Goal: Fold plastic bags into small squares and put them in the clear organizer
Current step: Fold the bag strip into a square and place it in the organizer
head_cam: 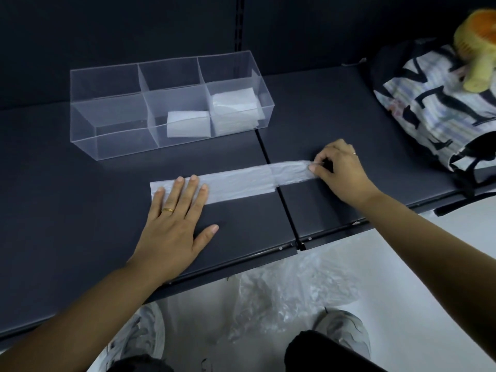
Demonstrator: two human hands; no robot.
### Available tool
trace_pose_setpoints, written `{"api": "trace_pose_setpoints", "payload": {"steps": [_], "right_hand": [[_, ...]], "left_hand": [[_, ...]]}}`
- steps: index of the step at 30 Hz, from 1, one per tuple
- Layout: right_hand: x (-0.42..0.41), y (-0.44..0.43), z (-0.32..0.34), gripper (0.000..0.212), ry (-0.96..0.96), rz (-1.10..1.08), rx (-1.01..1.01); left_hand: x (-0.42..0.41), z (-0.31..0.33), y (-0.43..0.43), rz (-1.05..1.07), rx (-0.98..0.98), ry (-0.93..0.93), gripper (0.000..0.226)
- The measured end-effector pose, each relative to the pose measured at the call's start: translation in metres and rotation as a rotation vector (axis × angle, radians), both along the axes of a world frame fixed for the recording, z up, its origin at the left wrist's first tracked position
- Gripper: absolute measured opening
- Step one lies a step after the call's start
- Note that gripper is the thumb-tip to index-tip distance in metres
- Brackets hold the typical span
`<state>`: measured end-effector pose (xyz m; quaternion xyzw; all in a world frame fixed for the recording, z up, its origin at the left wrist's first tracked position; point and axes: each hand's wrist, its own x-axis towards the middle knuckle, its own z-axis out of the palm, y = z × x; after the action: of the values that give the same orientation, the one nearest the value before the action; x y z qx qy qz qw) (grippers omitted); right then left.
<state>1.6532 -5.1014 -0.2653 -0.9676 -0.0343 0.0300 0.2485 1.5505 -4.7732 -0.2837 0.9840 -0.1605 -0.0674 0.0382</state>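
A clear plastic bag folded into a long narrow strip (241,182) lies across the dark shelf (80,210). My left hand (177,224) lies flat, with its fingers pressing the strip's left end. My right hand (339,173) pinches the strip's right end between thumb and fingers. Behind the strip stands the clear organizer (112,114) with three compartments. One folded white bag (188,124) sits in the middle compartment and another folded bag (236,106) in the right one. The left compartment holds nothing.
A patterned backpack (434,108) with a yellow plush toy (477,47) on top lies at the right end of the shelf. A loose pile of clear bags (290,291) lies on the floor below the shelf edge, between my shoes. A seam (281,194) divides the shelf.
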Motion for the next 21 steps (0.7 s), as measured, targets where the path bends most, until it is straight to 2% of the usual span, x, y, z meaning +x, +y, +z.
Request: {"api": "trace_pose_setpoints", "payload": {"steps": [4,9,12,15,18,21], "right_hand": [[-0.012,-0.004,0.007,0.019,0.055,-0.084,0.158],[-0.056,0.003,0.026,0.012,0.318,-0.287,0.689],[-0.087,0.009,0.046,0.019,0.452,-0.36,0.839],[-0.113,0.025,0.074,0.027,0.532,-0.318,0.931],[-0.129,0.049,0.098,0.042,0.595,-0.168,1.011],[-0.125,0.058,0.106,0.035,0.497,-0.024,0.997]], "left_hand": [[0.004,-0.004,0.008,-0.042,-0.021,-0.001,0.078],[0.018,0.005,0.027,-0.118,-0.229,0.031,0.086],[0.01,0.019,-0.001,-0.162,-0.349,0.043,0.094],[-0.011,0.034,-0.06,-0.284,-0.478,0.126,0.096],[-0.027,0.05,-0.101,-0.272,-0.703,0.179,0.08],[-0.031,0.071,-0.104,-0.089,-1.074,0.282,0.04]]}}
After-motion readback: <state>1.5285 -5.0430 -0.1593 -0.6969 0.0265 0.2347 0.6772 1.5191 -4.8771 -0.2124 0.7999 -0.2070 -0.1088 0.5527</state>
